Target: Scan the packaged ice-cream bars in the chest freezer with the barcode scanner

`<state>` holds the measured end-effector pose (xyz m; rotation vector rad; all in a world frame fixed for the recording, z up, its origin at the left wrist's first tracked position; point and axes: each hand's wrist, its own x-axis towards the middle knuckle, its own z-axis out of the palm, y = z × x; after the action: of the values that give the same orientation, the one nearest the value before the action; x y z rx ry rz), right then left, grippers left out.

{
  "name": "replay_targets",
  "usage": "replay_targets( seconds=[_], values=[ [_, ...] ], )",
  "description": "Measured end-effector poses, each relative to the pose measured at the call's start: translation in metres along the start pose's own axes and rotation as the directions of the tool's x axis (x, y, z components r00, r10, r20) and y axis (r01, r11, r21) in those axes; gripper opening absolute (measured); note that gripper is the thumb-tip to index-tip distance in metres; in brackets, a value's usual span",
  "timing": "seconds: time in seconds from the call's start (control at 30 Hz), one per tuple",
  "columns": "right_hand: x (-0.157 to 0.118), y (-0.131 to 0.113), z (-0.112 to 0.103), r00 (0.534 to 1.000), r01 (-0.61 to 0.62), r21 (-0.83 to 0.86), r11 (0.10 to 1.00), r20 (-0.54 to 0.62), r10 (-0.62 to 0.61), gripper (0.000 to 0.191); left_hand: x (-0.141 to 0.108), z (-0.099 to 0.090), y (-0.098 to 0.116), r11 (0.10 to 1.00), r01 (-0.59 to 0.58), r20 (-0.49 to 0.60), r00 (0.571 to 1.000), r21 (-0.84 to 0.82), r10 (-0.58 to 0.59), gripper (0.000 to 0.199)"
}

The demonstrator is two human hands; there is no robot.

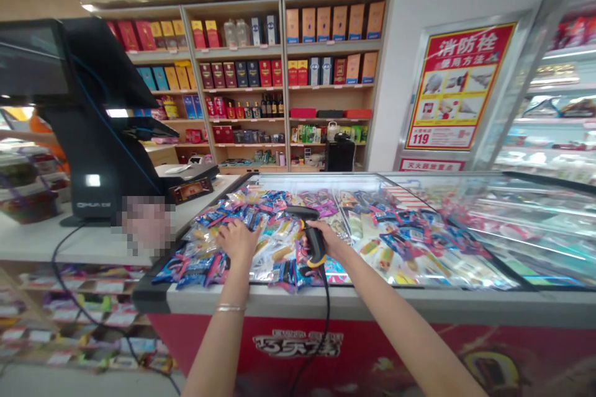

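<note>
My right hand (329, 237) is wrapped around the grip of a black and yellow barcode scanner (315, 247), held above the packets with its head tilted to the left. A dark cable (326, 304) hangs from the grip down the freezer's front. My left hand (238, 239), palm down and fingers apart, rests on small snack packets (198, 270) in blue, purple and clear wrapping. What lies under that palm is hidden. More packets (410, 229) are spread across the glass top to the right. A silver bangle (231, 307) circles my left wrist.
The packets lie on a chest freezer (354, 299) with a red front. At left, a black checkout terminal (105, 136) and a propped phone (190, 190) stand on a white counter (28, 239). Shelves of boxes (242, 74) line the back; a glass-fronted cooler (559, 99) is at right.
</note>
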<state>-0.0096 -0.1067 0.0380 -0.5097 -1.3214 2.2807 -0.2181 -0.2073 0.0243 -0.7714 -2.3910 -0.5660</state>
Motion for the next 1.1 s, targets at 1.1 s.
replay_targets(
  seconds=[1.1],
  values=[
    [-0.004,-0.01,-0.002,1.0,-0.002,-0.011,1.0,-0.001,0.002,0.021,-0.002,0.02,0.021,0.722,-0.62,-0.258,0.785,-0.309,0.563,0.054]
  ],
)
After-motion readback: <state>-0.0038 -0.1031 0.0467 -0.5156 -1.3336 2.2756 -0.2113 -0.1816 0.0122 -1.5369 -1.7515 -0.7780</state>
